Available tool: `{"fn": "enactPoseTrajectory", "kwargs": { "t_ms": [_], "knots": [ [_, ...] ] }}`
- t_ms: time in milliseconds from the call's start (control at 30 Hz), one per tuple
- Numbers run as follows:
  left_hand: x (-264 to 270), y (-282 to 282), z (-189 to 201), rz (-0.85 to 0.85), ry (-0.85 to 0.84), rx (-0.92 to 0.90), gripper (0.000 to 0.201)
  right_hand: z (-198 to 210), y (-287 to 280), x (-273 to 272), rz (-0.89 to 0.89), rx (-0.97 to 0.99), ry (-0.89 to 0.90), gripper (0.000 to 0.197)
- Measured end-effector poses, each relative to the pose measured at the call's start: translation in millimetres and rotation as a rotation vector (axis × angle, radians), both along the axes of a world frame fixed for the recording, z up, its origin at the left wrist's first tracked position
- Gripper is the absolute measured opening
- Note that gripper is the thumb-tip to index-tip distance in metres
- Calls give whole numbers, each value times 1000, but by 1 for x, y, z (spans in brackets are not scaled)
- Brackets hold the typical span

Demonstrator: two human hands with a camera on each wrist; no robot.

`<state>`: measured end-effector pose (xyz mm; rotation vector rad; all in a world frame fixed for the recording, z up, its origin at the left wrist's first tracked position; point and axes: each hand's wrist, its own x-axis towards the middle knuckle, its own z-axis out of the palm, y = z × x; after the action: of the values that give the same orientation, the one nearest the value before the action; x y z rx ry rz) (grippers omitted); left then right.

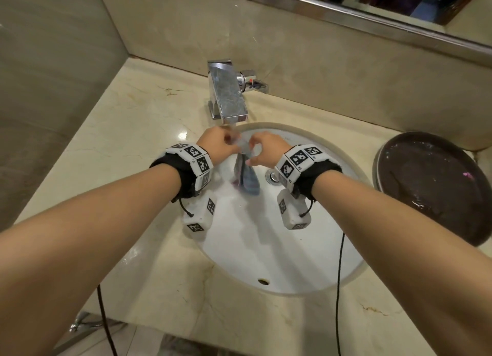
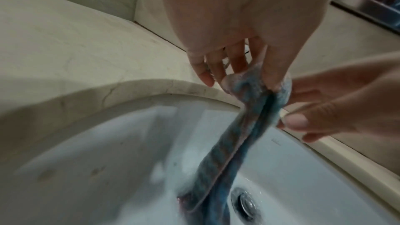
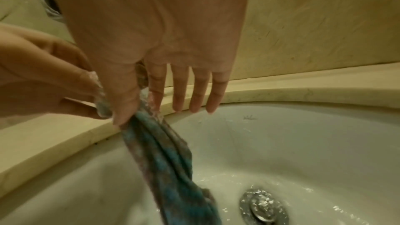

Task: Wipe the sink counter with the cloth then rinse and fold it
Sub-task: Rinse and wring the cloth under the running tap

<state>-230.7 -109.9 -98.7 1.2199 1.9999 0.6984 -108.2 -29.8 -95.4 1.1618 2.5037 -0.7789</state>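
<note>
A wet blue-grey cloth (image 1: 246,177) hangs bunched in a long strip into the white sink (image 1: 266,249), just under the chrome faucet (image 1: 229,95) spout. My left hand (image 1: 223,142) and right hand (image 1: 263,149) meet at its top end and both pinch it. In the left wrist view, the left hand (image 2: 251,74) holds the cloth (image 2: 233,151) between thumb and fingers. In the right wrist view, the right hand (image 3: 138,112) pinches the cloth (image 3: 164,160) with thumb and index; its other fingers are straight. Water splashes over the pinched top.
The drain (image 1: 274,176) lies just right of the cloth's lower end. A dark round tray (image 1: 431,185) sits on the beige marble counter (image 1: 127,142) to the right of the basin. Walls close in at the back and left, and cables hang from both wrists.
</note>
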Motion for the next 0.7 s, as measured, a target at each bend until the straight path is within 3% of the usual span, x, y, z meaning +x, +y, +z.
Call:
{"fn": "enactPoseTrajectory", "kwargs": {
  "t_ms": [100, 233, 300, 400, 500, 600, 700],
  "knots": [
    [2, -1, 1, 39, -78, 14, 24, 2, -5, -10, -43, -66, 92, 41],
    [-2, -6, 1, 75, -183, 6, 43, 2, -6, -12, -97, -81, 153, 35],
    [-3, -7, 1, 45, -142, -14, 39, 0, -6, -11, -102, -105, 160, 8],
    [-3, -6, 0, 29, -85, 8, 28, 0, -5, -10, -145, -114, 189, 30],
    [-2, -3, 1, 40, -84, 12, 30, 7, -5, -13, -209, -142, 337, 7],
    [-2, 2, 0, 7, -64, -33, 32, 8, -6, -17, -249, -158, 442, 5],
    [-1, 5, 1, -29, 64, -90, 32, 6, -6, -16, -254, -154, 524, 11]
  ]
}}
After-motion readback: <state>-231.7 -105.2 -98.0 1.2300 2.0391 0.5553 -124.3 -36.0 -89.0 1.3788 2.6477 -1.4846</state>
